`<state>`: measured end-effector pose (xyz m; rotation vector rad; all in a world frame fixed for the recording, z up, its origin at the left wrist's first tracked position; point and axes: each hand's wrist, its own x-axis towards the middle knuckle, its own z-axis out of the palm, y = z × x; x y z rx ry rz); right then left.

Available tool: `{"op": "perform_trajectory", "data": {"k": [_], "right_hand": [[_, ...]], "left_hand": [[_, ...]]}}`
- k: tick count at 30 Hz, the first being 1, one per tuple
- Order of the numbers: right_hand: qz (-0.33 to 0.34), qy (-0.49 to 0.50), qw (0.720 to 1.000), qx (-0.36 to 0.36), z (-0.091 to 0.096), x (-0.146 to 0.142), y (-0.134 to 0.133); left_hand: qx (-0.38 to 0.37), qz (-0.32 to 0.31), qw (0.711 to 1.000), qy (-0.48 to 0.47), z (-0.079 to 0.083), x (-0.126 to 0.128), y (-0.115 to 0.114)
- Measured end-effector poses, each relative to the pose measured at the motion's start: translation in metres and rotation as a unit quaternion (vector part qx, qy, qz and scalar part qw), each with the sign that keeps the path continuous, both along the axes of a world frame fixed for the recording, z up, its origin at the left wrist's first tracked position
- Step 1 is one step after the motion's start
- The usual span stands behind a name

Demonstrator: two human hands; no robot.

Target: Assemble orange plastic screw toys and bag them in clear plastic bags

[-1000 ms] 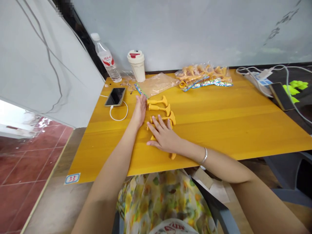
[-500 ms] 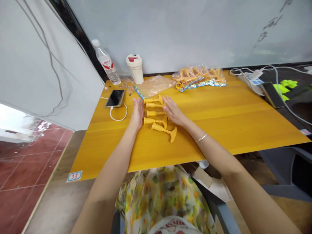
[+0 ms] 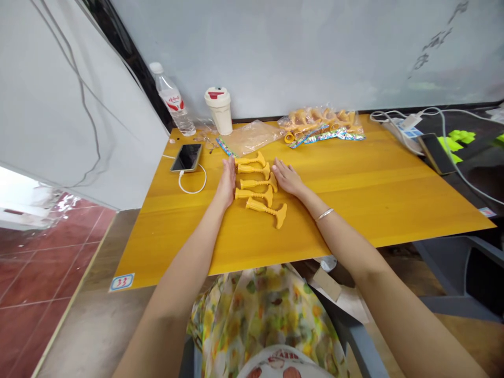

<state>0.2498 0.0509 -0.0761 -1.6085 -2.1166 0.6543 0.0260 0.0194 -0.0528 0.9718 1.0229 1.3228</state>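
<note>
Several yellow plastic T-handled pieces (image 3: pixel 255 184), each with a ribbed, twisted shaft, lie side by side on the wooden table (image 3: pixel 354 194). Their crossbars point right; the nearest piece (image 3: pixel 265 208) lies slanted and farther right than the others. Along the left ends of the row, my left hand (image 3: pixel 227 184) rests on edge with fingers stretched out, against or very close to them. My right hand (image 3: pixel 288 177) lies with fingers extended beside the crossbars, its fingertips near the middle pieces. Neither hand grips anything.
Behind the row lie a clear plastic bag (image 3: pixel 252 137) and a bag of more yellow pieces (image 3: pixel 321 123). A charging phone (image 3: pixel 186 157), water bottle (image 3: pixel 173 100) and lidded cup (image 3: pixel 219 111) stand or lie back left. Cables and a power strip (image 3: pixel 405 128) are at the right.
My right hand has drawn slightly right, off the crossbars, uncovering them. My left hand has shifted a little right, and the upper pieces sit more evenly lined up.
</note>
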Motion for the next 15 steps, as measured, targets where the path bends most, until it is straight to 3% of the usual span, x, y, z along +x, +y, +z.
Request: {"op": "perform_trajectory", "data": {"k": [7,10,15], "right_hand": [[-0.02,-0.023,0.999,0.037,0.0,-0.001,0.001],[-0.023,-0.061,0.996,0.053,0.001,0.0,-0.004],[0.008,-0.112,0.99,0.079,-0.002,0.007,-0.008]], "left_hand": [[-0.044,0.083,0.995,-0.045,-0.006,-0.002,0.003],[-0.039,0.123,0.991,-0.022,-0.013,-0.005,-0.002],[-0.011,0.132,0.99,0.045,-0.017,-0.027,-0.018]]}}
